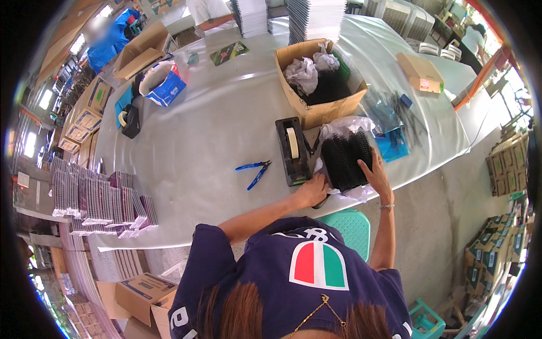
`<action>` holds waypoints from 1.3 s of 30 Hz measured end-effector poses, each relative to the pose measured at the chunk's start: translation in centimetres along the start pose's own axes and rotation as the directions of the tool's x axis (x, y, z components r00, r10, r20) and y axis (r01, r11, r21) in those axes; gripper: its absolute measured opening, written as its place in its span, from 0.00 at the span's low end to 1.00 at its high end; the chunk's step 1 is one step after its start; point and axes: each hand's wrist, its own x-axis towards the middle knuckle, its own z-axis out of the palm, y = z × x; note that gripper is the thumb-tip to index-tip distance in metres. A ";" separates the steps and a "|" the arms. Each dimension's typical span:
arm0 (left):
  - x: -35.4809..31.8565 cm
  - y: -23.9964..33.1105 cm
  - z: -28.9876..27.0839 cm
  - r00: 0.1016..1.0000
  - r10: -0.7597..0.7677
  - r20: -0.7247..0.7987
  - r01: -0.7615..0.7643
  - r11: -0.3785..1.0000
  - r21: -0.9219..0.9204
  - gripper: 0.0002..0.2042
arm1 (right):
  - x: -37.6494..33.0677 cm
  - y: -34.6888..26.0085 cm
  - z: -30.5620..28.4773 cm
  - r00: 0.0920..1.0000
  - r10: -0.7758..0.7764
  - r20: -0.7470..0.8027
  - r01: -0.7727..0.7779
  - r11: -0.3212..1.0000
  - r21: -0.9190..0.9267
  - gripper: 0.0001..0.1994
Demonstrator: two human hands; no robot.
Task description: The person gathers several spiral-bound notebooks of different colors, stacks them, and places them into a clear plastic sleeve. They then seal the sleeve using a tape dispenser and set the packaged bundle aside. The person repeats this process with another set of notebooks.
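A bundle of black toothed strips (345, 161), looking like binding wires, lies on crumpled white paper (361, 122) at the table's near right edge. My right hand (377, 170) rests along the bundle's right side, fingers stretched out and touching it. At the bundle's lower left corner is my left hand (312, 191), fingers closed by the edge of the paper; what they pinch is hidden. A dark object (322, 202) pokes out just below that hand. Close by on the left stands a black tape dispenser (293, 151) with a pale roll.
Blue-handled pliers (255, 170) lie left of the dispenser. An open cardboard box (316, 113) holding crumpled paper and black strips stands beyond the bundle. A blue plastic packet (392, 146) sits right of it. Tall stacks (317, 20) rise at the back; a green stool (349, 229) is below the edge.
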 end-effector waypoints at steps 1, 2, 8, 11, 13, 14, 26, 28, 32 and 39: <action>0.4 0.3 0.1 0.995 -0.089 -0.043 0.087 0.996 -0.037 0.27 | -0.2 0.1 0.0 1.000 0.012 0.003 -0.012 1.000 0.017 0.42; 1.1 0.1 0.6 0.990 -0.038 -0.139 0.039 0.999 -0.001 0.27 | -0.2 -0.1 0.0 1.000 0.020 0.003 -0.020 0.999 0.034 0.42; 3.9 2.0 -0.4 0.977 -0.132 -0.167 0.130 0.991 -0.024 0.32 | 0.1 0.4 0.4 1.000 -0.014 -0.015 0.015 0.999 0.037 0.43; 5.8 1.3 0.1 0.932 -0.248 -0.262 0.152 0.929 -0.338 0.36 | 0.1 0.4 0.6 1.000 -0.002 -0.011 0.002 1.000 0.023 0.43; 6.1 2.3 -0.1 0.897 -0.343 -0.279 0.110 0.783 -0.612 0.44 | -0.2 1.0 0.5 0.999 0.016 -0.035 -0.016 1.000 0.000 0.43; 6.4 2.2 0.2 0.886 -0.362 -0.289 0.110 0.771 -0.627 0.46 | -0.2 1.0 0.5 0.999 0.019 -0.034 -0.018 0.999 0.034 0.43; 9.9 1.4 -0.8 0.977 -0.208 -0.053 0.002 0.256 -0.967 0.41 | 1.6 2.4 -0.7 0.978 0.039 0.204 -0.076 0.982 0.173 0.58; 10.8 1.4 -0.1 0.986 -0.153 -0.068 -0.031 0.234 -0.972 0.36 | 1.7 3.5 -1.0 0.979 0.046 0.201 -0.088 0.975 0.206 0.59; 12.4 -5.2 2.8 0.735 0.285 -0.615 -0.604 0.688 -0.403 0.31 | 3.1 1.7 -0.8 0.989 -0.058 0.136 0.038 0.988 0.147 0.57; 9.3 0.3 2.5 0.892 -0.288 -0.347 -0.158 0.522 -0.838 0.41 | 0.6 -1.0 1.8 0.988 0.140 -0.070 -0.150 0.973 -0.177 0.51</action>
